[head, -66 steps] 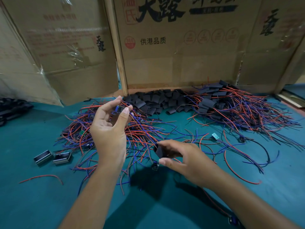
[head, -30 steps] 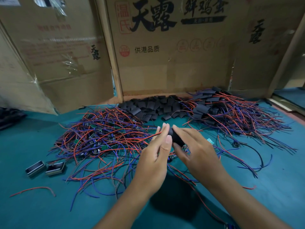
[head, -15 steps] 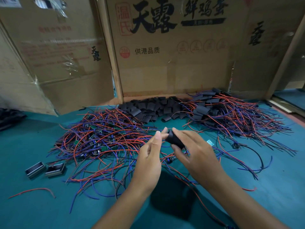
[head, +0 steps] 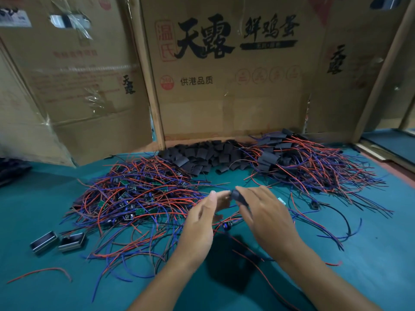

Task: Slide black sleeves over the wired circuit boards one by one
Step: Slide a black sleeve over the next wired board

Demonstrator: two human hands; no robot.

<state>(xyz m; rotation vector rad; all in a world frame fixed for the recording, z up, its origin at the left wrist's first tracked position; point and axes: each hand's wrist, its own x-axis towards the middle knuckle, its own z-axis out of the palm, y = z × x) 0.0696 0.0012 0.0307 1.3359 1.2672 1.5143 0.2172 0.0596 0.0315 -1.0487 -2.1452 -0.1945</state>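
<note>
At your twelve o'clock, the middle cardboard box carries "天露" in large black brush characters, with "鲜鸡蛋" to the right of them. To their left a red seal frame reads "温氏". Lower down you read "供港品质" in small black print, beside a red round badge too blurred to make out. At ten o'clock, the left cardboard box shows a small vertical "天露"; its faded red lines are illegible.
</note>
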